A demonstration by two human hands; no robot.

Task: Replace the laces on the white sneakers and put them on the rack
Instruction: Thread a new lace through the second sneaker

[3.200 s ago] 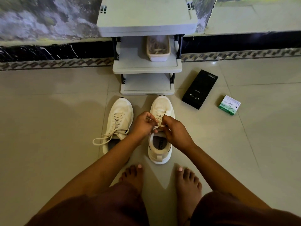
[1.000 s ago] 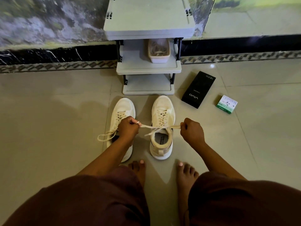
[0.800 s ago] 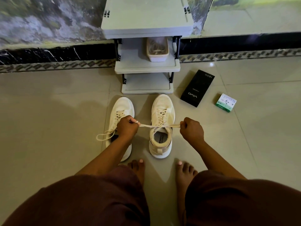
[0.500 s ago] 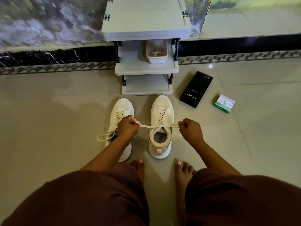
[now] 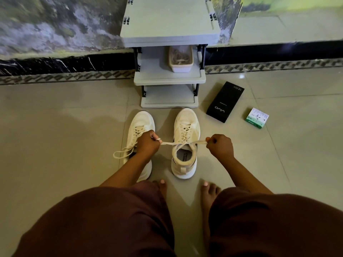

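Left hand (image 5: 147,143) and right hand (image 5: 220,145) each pinch an end of the flat cream lace (image 5: 182,143), taut across the right sneaker (image 5: 185,141), which sits just at six o'clock of the grey plastic rack (image 5: 169,93); a tightening pull, knotting likely next, while the mesh left sneaker (image 5: 140,127) at nine o'clock trails loose ends

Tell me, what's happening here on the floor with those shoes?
A person crouching barefoot is lacing a pair of white sneakers. The left hand and right hand each grip an end of the lace, pulled taut across the right-side sneaker. The other sneaker sits beside it, laces trailing loose. Both stand in front of the grey rack, not on it yet.
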